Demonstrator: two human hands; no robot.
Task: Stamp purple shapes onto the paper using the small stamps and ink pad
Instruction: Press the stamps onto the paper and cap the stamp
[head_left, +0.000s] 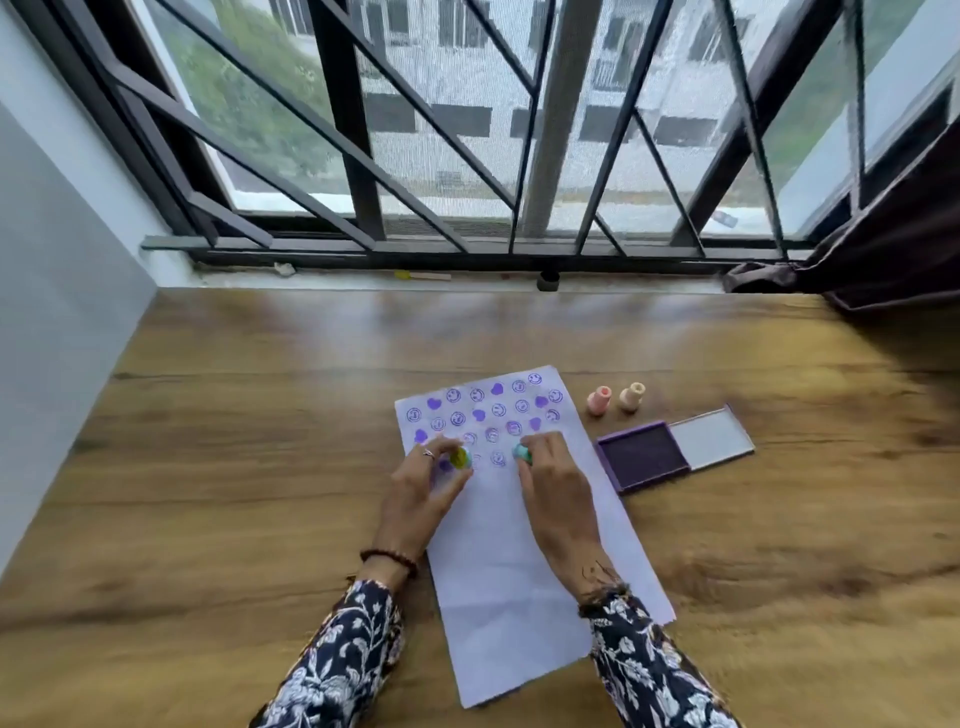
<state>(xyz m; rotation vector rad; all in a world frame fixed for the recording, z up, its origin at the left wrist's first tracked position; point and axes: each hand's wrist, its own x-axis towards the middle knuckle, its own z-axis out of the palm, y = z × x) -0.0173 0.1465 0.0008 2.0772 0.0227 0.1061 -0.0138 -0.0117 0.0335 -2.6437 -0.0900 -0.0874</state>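
A white sheet of paper (498, 561) lies on the wooden table, its upper part covered with several purple smiley and heart prints. My left hand (423, 486) pinches a small yellow-green stamp (461, 458) held against the paper's left side. My right hand (553, 483) grips a small teal stamp (522, 453) pressed near the paper's middle. To the right of the paper sits the open purple ink pad (643, 457), its clear lid (711, 436) folded back. Two pinkish stamps (598, 400) (631, 396) stand upright above the pad.
The wooden table (249, 467) runs to a windowsill with a dark metal grille (467, 156) behind it. A dark curtain (883, 249) hangs at the far right, and a grey wall (57, 291) borders the left side.
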